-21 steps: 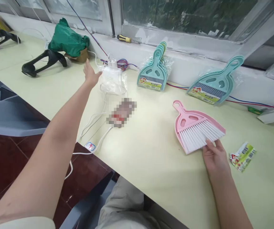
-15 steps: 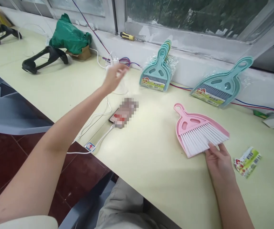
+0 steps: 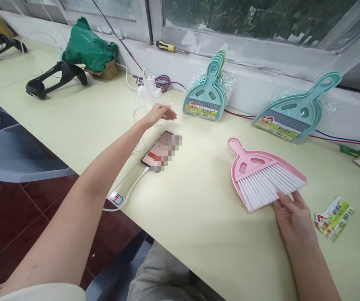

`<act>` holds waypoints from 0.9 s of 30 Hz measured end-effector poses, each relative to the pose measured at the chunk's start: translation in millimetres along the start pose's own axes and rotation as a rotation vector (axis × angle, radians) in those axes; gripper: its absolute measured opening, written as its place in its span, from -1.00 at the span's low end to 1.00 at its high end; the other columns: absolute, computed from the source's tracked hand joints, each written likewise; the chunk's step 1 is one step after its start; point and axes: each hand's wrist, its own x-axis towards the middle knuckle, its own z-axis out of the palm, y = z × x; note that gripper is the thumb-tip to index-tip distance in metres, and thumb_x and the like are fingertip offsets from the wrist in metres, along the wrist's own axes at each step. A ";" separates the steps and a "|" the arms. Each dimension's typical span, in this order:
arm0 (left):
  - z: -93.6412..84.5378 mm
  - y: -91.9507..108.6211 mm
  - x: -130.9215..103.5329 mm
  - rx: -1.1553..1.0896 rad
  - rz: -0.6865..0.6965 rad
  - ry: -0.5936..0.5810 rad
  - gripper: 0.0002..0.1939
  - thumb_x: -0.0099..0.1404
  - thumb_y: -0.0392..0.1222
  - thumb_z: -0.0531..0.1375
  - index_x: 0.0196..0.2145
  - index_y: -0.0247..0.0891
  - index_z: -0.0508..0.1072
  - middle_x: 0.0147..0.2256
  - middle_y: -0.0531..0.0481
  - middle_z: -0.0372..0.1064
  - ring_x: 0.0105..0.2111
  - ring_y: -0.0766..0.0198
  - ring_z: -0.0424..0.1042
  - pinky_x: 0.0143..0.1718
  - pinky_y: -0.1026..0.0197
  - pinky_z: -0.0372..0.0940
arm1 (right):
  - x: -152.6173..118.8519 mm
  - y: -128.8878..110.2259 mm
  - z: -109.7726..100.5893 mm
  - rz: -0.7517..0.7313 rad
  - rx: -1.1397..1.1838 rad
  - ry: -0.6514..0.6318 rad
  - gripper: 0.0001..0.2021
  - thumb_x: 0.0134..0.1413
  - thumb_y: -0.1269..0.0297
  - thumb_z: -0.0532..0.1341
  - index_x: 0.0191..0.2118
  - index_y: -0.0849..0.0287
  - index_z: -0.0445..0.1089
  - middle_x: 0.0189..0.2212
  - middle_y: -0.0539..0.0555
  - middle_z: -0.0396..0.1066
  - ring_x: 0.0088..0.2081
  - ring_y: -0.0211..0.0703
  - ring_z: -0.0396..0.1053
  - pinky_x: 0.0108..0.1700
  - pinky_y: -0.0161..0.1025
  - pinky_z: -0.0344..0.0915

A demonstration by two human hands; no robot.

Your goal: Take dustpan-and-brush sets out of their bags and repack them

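My right hand point(image 3: 294, 213) grips the lower edge of a pink dustpan point(image 3: 239, 188), thumb on top near the bristle tips. Nested in the dustpan is a matching pink brush point(image 3: 261, 177) with white bristles. The handle end points away from me, toward the window. My left hand point(image 3: 160, 115) is held above the table beyond a phone point(image 3: 155, 152), its fingers stretched out and holding nothing. A white charging cable point(image 3: 133, 186) runs into the phone's near end. To the right of my right hand lies a printed card label point(image 3: 334, 218).
Teal dustpan sets in plastic lean by the wall, one stack point(image 3: 205, 94) in the middle and another point(image 3: 295, 110) at right. A power strip point(image 3: 149, 87), green bag point(image 3: 87, 48), black headset frame point(image 3: 56, 79) and screwdriver point(image 3: 166, 46) are farther off. A chair point(image 3: 20, 150) stands at left.
My left hand has come down and toward me from near the power strip, to just beyond the phone. My right hand keeps hold of the dustpan. The view has shifted slightly.
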 end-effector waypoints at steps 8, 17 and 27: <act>-2.7 -4.4 -0.9 -0.004 0.021 -0.002 -0.56 0.25 0.12 0.12 -0.44 -0.33 0.55 -0.39 -0.21 0.54 -0.25 0.17 0.52 -0.10 0.15 0.34 | -0.3 1.1 -1.8 -0.008 -0.029 -0.024 -0.49 -0.25 0.37 0.43 -0.05 0.10 0.43 -0.08 0.05 0.45 0.02 -0.21 0.39 0.14 -0.30 0.31; 7.9 2.2 -6.0 -0.019 0.012 0.007 -0.56 0.24 0.13 0.13 -0.45 -0.33 0.56 -0.41 -0.22 0.54 -0.28 0.15 0.54 -0.09 0.12 0.34 | 0.9 3.7 -3.7 -0.039 -0.036 -0.043 -0.53 -0.25 0.36 0.43 -0.10 0.12 0.42 -0.09 0.07 0.44 0.02 -0.10 0.39 0.06 -0.11 0.42; 9.2 0.8 -4.7 0.009 0.049 -0.021 -0.57 0.22 0.12 0.14 -0.47 -0.31 0.56 -0.41 -0.21 0.54 -0.32 0.18 0.53 -0.10 0.13 0.34 | 1.2 2.3 -0.5 -0.031 0.004 -0.025 -0.52 -0.33 0.37 0.45 -0.15 0.14 0.42 -0.14 0.05 0.46 -0.03 -0.10 0.42 -0.02 -0.15 0.46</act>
